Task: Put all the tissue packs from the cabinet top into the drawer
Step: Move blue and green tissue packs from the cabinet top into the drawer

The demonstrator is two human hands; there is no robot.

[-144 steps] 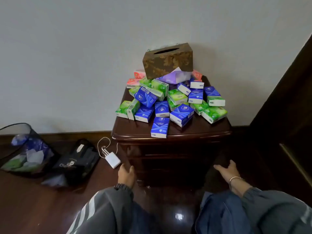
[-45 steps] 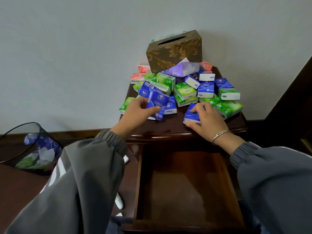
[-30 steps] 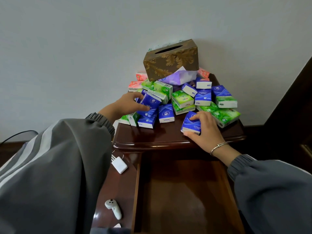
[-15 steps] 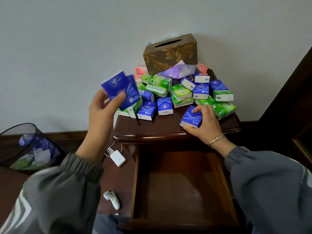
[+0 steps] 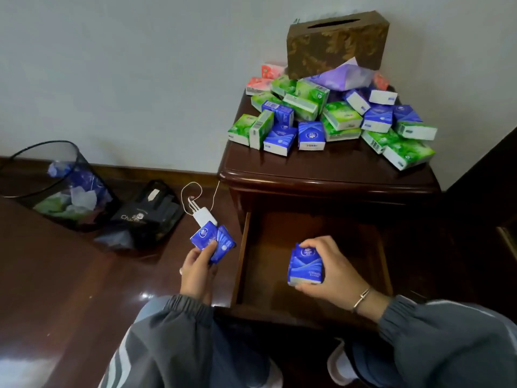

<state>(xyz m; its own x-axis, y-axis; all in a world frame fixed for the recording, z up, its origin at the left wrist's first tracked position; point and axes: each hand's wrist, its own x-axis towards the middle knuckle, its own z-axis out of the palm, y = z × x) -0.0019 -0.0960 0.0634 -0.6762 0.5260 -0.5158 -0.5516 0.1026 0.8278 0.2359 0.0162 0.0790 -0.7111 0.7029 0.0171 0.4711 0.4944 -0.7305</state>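
Note:
A heap of blue, green and red tissue packs [image 5: 330,121] covers the back of the dark wooden cabinet top [image 5: 321,166]. Below it the drawer [image 5: 372,242] stands pulled out, its wooden bottom bare. My right hand [image 5: 333,273] grips one blue tissue pack [image 5: 306,266] over the inside of the drawer. My left hand [image 5: 197,271] holds two blue tissue packs [image 5: 212,243] just left of the drawer's left wall, above the floor.
A brown patterned tissue box [image 5: 337,42] tops the heap against the wall, with a purple pack [image 5: 344,77] under it. On the floor to the left are a black mesh waste bin [image 5: 58,186], a black bag [image 5: 145,217] and a white charger with cable [image 5: 204,215].
Both hands came down from the cabinet top. The right carried its blue pack into the open drawer; the left lowered its two blue packs to beside the drawer. The camera tilted downward.

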